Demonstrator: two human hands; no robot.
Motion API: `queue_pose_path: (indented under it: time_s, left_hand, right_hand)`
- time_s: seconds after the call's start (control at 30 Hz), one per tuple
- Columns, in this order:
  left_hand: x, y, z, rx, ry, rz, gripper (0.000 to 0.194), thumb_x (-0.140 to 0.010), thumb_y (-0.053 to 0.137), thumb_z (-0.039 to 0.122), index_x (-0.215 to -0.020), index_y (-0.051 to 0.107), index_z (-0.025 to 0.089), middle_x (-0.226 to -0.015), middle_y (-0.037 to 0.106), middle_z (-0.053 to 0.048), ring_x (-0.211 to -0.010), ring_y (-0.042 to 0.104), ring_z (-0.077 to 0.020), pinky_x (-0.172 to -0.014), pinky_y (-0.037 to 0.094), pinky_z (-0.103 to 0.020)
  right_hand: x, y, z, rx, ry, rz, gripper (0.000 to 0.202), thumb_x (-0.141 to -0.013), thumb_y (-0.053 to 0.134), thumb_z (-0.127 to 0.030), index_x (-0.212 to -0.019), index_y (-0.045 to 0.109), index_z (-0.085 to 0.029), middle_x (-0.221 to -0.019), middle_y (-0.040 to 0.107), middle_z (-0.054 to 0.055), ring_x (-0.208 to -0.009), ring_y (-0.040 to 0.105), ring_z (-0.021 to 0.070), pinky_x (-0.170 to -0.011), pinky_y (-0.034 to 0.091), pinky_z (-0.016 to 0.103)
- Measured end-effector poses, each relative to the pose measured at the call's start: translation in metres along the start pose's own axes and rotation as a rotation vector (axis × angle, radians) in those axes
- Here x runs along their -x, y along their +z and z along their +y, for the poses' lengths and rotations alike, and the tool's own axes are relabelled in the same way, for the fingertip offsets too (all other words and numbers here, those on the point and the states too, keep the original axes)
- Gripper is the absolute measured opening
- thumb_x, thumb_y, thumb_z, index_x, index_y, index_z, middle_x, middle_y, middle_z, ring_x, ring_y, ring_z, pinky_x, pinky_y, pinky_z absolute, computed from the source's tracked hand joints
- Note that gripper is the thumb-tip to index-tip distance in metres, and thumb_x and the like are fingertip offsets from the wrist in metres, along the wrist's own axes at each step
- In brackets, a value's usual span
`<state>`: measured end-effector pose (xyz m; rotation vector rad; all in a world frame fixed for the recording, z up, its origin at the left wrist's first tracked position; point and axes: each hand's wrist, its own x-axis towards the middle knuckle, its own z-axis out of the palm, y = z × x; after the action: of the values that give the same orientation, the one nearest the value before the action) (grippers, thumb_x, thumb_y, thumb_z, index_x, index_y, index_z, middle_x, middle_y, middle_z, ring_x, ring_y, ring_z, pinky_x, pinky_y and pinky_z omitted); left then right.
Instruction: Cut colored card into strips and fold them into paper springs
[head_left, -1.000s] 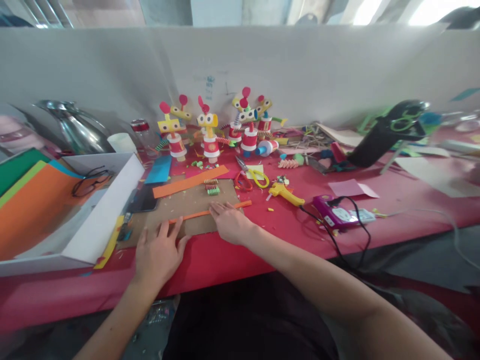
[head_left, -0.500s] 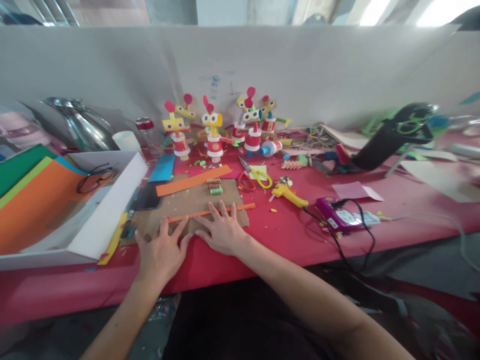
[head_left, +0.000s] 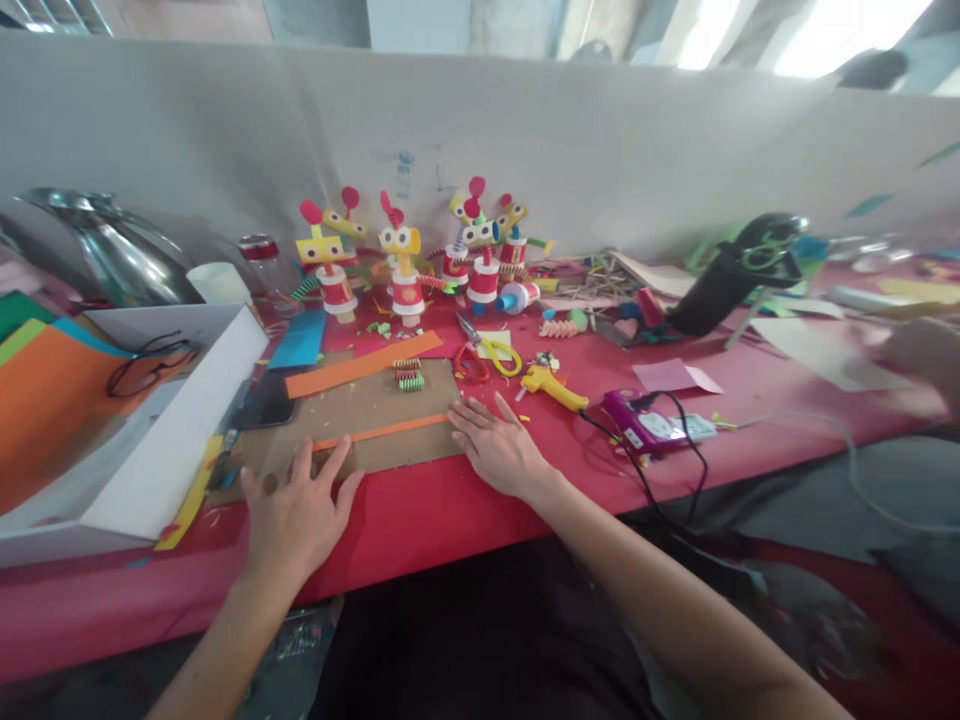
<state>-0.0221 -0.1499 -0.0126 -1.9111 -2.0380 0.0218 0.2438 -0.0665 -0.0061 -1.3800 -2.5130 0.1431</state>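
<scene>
In the head view, the thin, flat orange paper strip [head_left: 394,431] lies at 8 o'clock from the centre, on the flat brown cardboard sheet [head_left: 420,447]. It looks narrow and nearly straight, its right end pointing between 2 and 3 o'clock. Your left hand [head_left: 295,515], farther out at 8 o'clock, has its fingers spread and released, tips at the strip's left end. Your right hand [head_left: 499,450], at 6 o'clock, is stretched out flat, grasping nothing; its fingertips hide the strip's right end. The white cardboard box [head_left: 172,430] at 9 o'clock is cut off by the frame, as is another person's blurred arm [head_left: 919,350] at 3 o'clock. Bluish handwriting [head_left: 405,172] on the pale grey partition [head_left: 600,150], at 11 o'clock, is too blurred to read.
</scene>
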Motion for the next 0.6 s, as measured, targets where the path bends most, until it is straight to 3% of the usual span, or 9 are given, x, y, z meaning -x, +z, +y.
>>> queue_pose_path:
  time_s: [0.13,0.3,0.4,0.5,0.6]
  left_hand:
    - [0.002,0.004,-0.001,0.062,-0.013,0.001,0.059,-0.092,0.029,0.057,-0.143,0.043,0.032,-0.143,0.047,-0.018,-0.105,0.061,-0.0418,-0.096,0.025,-0.075]
    - [0.004,0.005,0.002,0.193,-0.096,-0.007,0.074,-0.091,0.023,0.061,-0.146,0.037,0.014,-0.149,0.039,-0.021,-0.123,0.049,-0.0437,-0.101,0.017,-0.077]
    - [0.004,0.006,0.003,0.218,-0.173,-0.04,0.081,-0.089,0.022,0.064,-0.147,0.034,0.009,-0.152,0.032,-0.024,-0.134,0.037,-0.0431,-0.104,0.011,-0.077]
    - [0.004,0.003,0.005,0.245,-0.256,-0.074,0.088,-0.087,0.025,0.067,-0.146,0.032,0.003,-0.152,0.028,-0.029,-0.138,0.029,-0.0444,-0.105,0.013,-0.074]
    - [0.001,-0.006,0.011,0.244,-0.266,0.068,0.087,-0.088,0.033,0.063,-0.145,0.03,-0.002,-0.152,0.024,-0.032,-0.141,0.02,-0.0463,-0.106,0.015,-0.072]
  right_hand:
    - [0.009,0.002,0.015,0.032,0.068,0.058,0.044,-0.1,0.031,-0.031,-0.137,0.052,-0.021,-0.143,0.049,0.004,-0.136,0.041,0.0228,-0.119,0.012,0.049]
    - [0.012,0.007,0.017,0.051,0.086,0.099,0.044,-0.099,0.033,-0.03,-0.136,0.053,-0.019,-0.141,0.051,0.004,-0.138,0.039,0.0247,-0.119,0.014,0.049]
    - [0.011,0.006,0.016,0.05,0.076,0.098,0.044,-0.099,0.033,-0.029,-0.136,0.053,-0.017,-0.142,0.051,0.004,-0.138,0.039,0.0252,-0.119,0.015,0.048]
    - [0.012,0.006,0.016,0.045,0.077,0.091,0.044,-0.098,0.033,-0.028,-0.136,0.054,-0.017,-0.142,0.051,0.005,-0.139,0.036,0.0258,-0.118,0.017,0.049]
    - [0.011,0.007,0.018,0.045,0.073,0.093,0.043,-0.098,0.035,-0.027,-0.135,0.055,-0.018,-0.142,0.051,0.005,-0.14,0.033,0.0276,-0.117,0.019,0.05]
